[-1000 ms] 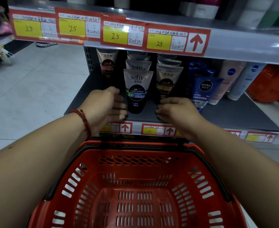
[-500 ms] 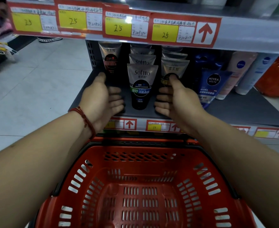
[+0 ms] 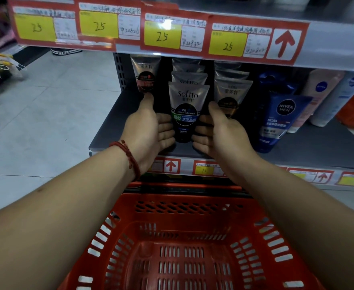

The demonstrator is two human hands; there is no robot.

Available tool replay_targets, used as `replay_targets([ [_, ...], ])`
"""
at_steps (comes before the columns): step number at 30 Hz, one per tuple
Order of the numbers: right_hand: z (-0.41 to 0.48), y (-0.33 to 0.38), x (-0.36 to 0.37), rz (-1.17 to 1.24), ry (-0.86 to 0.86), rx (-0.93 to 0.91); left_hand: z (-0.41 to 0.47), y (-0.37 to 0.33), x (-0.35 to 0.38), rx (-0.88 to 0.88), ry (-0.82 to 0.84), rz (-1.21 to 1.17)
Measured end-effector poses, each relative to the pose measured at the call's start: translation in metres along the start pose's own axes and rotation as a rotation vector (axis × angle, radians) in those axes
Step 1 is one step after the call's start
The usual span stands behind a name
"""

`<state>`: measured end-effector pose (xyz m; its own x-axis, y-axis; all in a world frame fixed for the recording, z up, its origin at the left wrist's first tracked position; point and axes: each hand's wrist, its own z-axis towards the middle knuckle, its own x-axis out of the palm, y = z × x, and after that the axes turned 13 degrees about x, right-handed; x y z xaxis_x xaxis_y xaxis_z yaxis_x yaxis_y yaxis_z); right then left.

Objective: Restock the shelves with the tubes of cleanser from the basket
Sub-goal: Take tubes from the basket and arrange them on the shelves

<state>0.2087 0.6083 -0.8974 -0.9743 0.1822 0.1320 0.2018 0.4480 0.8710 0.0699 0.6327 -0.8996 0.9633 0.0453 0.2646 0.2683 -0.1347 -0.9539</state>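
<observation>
On my feed the front silver-and-black plastic cleanser tube with the green "Softto" label stands cap-down near the front edge of the dark grey metal shelf, upright and facing me. More silver tubes of the same make line up behind it toward 12 o'clock, each one peeking over the one in front.

The left hand sits at the tube's 9 o'clock and the right hand at its 3 o'clock, palms turned toward each other. On both, the fingers are loosely bent inward, grasping nothing, with their tips right at the tube's lower sides; I cannot tell whether they actually touch it. Both thumbs point up toward 12 o'clock. The left thumb tip ends just below a silver tube with a red-and-black label at 11 o'clock. The right thumb overlaps a silver tube with a gold-and-black label at 1 o'clock. A braided red cord bracelet circles the left wrist.

Farther out at 3 o'clock leans a blue "Nivea Men" tube, with pale bottles beyond it. At 12 o'clock the upper shelf edge carries red-and-yellow paper price tags marked 25. At 6 o'clock, between my forearms, is the red slotted plastic basket.
</observation>
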Motion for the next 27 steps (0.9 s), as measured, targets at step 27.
replay_targets([
  [27, 0.022, 0.001, -0.006, -0.027, 0.036, -0.013, 0.019, 0.01, -0.005, 0.021, -0.002, -0.073],
])
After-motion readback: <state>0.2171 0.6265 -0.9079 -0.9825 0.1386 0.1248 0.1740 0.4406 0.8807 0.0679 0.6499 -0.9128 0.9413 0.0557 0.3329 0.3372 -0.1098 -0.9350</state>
